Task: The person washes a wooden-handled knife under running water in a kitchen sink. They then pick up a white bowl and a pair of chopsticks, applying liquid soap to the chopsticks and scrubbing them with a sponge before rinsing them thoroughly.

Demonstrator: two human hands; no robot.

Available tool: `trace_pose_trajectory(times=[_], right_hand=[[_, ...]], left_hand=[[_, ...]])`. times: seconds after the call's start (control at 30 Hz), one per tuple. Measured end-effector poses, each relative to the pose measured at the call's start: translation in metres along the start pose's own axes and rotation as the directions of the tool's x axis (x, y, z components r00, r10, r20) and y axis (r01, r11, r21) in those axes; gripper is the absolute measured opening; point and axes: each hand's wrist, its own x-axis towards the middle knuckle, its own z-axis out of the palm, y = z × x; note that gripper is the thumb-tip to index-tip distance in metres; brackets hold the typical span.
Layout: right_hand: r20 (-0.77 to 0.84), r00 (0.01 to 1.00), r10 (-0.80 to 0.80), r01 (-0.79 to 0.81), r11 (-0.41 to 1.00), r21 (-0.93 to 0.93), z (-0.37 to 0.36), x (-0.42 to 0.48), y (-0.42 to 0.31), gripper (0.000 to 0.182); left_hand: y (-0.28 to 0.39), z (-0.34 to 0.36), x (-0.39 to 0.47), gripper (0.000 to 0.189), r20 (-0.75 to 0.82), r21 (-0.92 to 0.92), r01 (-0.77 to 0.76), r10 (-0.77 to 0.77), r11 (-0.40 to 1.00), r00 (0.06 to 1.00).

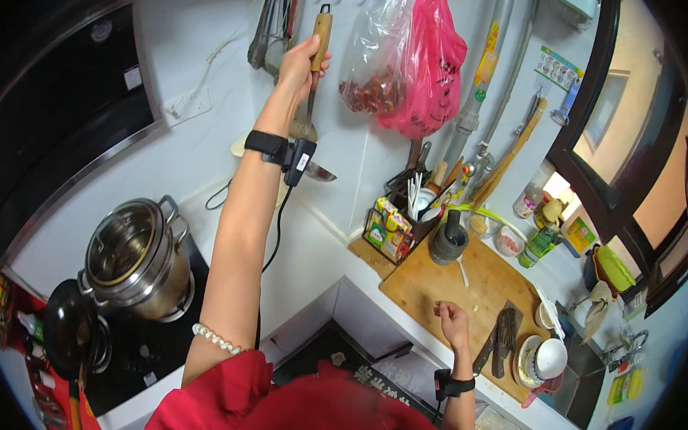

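My left hand [302,67] is raised at the wall and closed around the wooden handle [322,36] of a ladle-like kitchen utensil. Its metal shaft runs down behind my wrist, so its lower end is partly hidden. Other utensils [277,39] hang just behind. Over the wooden cutting board [496,282] is my right hand [452,320], fingers curled, with nothing visible in it. Near it on the board are a stone mortar with its pestle [449,244], a white spoon [463,271], dark-handled knives [500,347] and stacked bowls [549,359].
Clear and pink plastic bags [424,74] hang right of my left hand. A large steel pot [140,269] and a black wok [70,326] stand on the stove at left. Spice packets [387,227] sit in a rack behind the board; the sink [584,377] is at right.
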Motion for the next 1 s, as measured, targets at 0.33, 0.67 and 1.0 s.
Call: trace_pose_trajectory(times=[0.33, 0.67, 1.0], right_hand=[[-0.168, 0.983, 0.078, -0.083, 0.996, -0.019, 0.004, -0.001, 0.006, 0.023], [-0.179, 0.980, 0.088, -0.099, 0.994, -0.053, 0.019, -0.007, 0.012, 0.024], [-0.277, 0.942, 0.188, -0.230, 0.965, -0.127, 0.008, -0.052, 0.010, 0.023]], left_hand=[[0.000, 0.002, 0.074, 0.034, 0.043, 0.045, -0.014, 0.012, 0.999, 0.999], [-0.017, -0.010, 0.090, 0.027, 0.169, -0.053, 0.038, -0.029, 0.998, 0.985], [-0.030, -0.058, 0.087, 0.035, -0.143, 0.460, -0.375, 0.484, 0.804, 0.863]])
